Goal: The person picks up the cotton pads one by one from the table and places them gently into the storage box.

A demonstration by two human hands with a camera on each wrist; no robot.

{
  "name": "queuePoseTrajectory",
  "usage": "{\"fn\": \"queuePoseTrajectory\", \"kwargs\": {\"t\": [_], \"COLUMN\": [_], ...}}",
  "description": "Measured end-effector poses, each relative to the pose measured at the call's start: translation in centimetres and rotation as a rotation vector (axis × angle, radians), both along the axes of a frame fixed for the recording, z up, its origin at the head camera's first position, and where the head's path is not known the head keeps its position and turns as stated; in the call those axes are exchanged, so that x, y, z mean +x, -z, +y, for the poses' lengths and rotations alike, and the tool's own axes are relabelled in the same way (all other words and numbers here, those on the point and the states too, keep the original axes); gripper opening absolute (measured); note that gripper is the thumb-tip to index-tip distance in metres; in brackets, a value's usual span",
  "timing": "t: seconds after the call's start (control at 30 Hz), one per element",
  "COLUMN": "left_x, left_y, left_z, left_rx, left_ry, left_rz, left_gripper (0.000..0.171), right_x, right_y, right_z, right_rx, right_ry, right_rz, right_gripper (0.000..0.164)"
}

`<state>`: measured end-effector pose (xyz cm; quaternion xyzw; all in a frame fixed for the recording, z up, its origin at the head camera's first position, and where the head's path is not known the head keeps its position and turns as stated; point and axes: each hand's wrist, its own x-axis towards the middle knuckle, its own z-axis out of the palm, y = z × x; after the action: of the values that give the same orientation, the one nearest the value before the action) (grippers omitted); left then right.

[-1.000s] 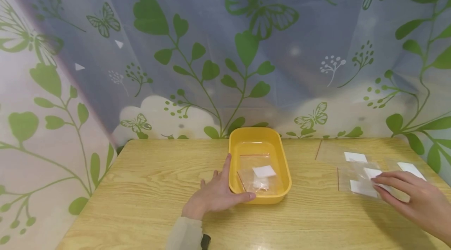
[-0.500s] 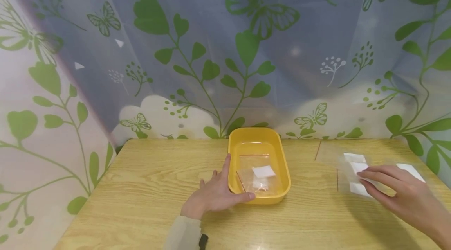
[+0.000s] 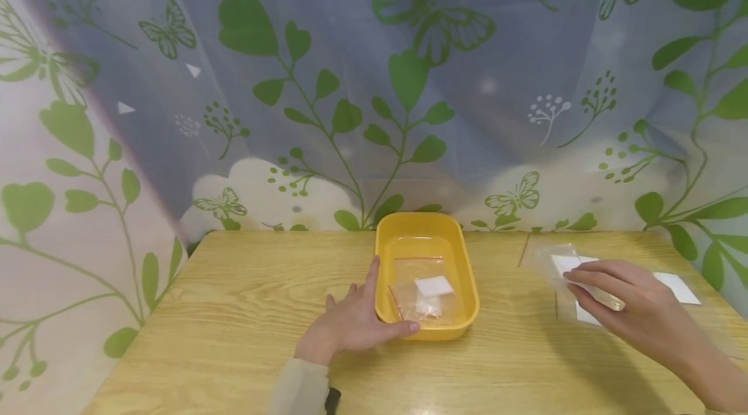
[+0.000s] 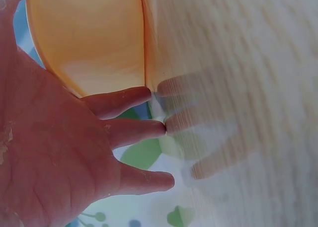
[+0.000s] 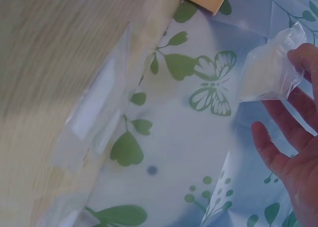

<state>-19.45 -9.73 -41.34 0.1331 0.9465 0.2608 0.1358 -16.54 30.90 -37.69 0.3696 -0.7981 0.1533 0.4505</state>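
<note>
My left hand [image 3: 350, 330] rests against the near left corner of a yellow plastic tray [image 3: 472, 285], its thumb over the near rim. In the left wrist view the fingers [image 4: 134, 130] are straight and spread on the table beside the tray. Inside the tray lie clear zip bags with red seal strips, one showing a white label [image 3: 434, 286]. On the right, my right hand [image 3: 637, 311] pinches a small clear plastic bag [image 5: 273, 68] with a white piece in it between thumb and fingers, raised over the other bags.
Under and beside the right hand, more clear bags lie on the wooden table [image 3: 245, 311], including one with a white label [image 3: 676, 288] at the far right. A patterned curtain [image 3: 327, 110] hangs right behind the table's back edge.
My right hand has lifted a bag off the group on the table and moved left with it. The left hand has stayed at the tray.
</note>
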Motion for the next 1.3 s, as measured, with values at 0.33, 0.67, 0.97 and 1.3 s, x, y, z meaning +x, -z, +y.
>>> {"fn": "queuePoseTrajectory", "kwargs": {"t": [0.33, 0.67, 0.97, 1.3], "left_x": [0.4, -0.2, -0.6, -0.4], "left_y": [-0.4, 0.0, -0.2, -0.4], "left_z": [0.4, 0.5, 0.6, 0.8], "left_rx": [-0.015, -0.033, -0.028, -0.028], "left_ry": [0.011, 0.018, 0.023, 0.007], "left_rz": [0.010, 0.019, 0.000, -0.010], "left_gripper": [0.132, 0.130, 0.135, 0.136], "right_x": [-1.0, -1.4, -2.1, -3.4], "right_y": [-0.4, -0.3, -0.9, -0.8], "right_z": [-2.0, -2.9, -4.9, -7.6], "right_rx": [0.030, 0.023, 0.020, 0.018], "right_ry": [-0.015, -0.060, -0.072, -0.140], "right_rz": [0.031, 0.010, 0.024, 0.001], "right_gripper": [0.051, 0.047, 0.048, 0.042]}}
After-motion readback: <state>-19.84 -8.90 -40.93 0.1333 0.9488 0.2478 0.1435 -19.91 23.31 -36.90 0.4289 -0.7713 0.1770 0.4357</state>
